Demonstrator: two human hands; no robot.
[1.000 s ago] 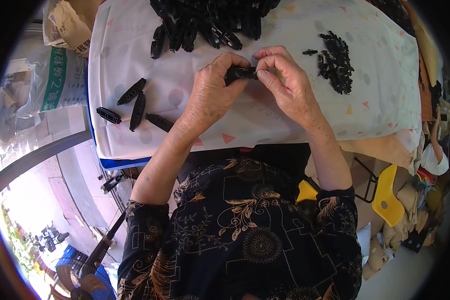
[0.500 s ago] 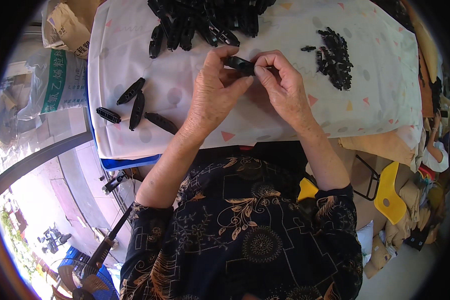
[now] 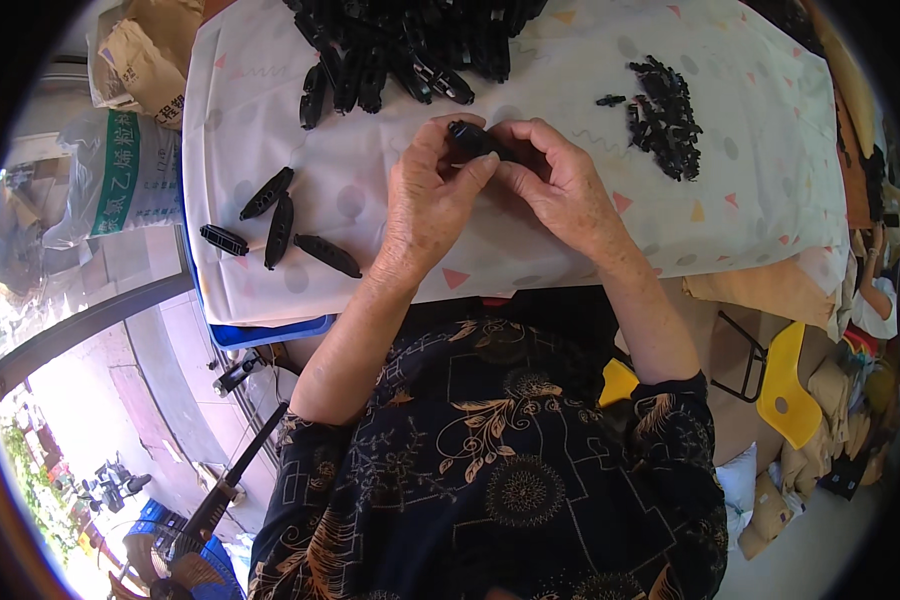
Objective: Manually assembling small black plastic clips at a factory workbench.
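A long black plastic part (image 3: 470,138) is held over the table between both my hands. My left hand (image 3: 432,200) pinches its left end between thumb and fingers. At the other end, the bent fingers and thumb of my right hand (image 3: 562,185) close on the same part, hiding much of it. Beyond my hands lies a big heap of similar black parts (image 3: 370,55). Several more black parts (image 3: 278,230) rest on the cloth to the left. A pile of small black pieces (image 3: 665,125) is at the right, with one small piece (image 3: 610,100) beside it.
A pale patterned cloth (image 3: 560,265) covers the table, and a blue edge (image 3: 270,332) shows below it. Plastic sacks (image 3: 135,185) stand at the left. A fan (image 3: 180,570) is at lower left, a yellow chair (image 3: 788,390) at right. Another person (image 3: 877,300) is at the far right.
My right hand has come closer to my left, with its thumb now near the left thumb. The black part has turned, and its left end tilts up. The view has shifted slightly.
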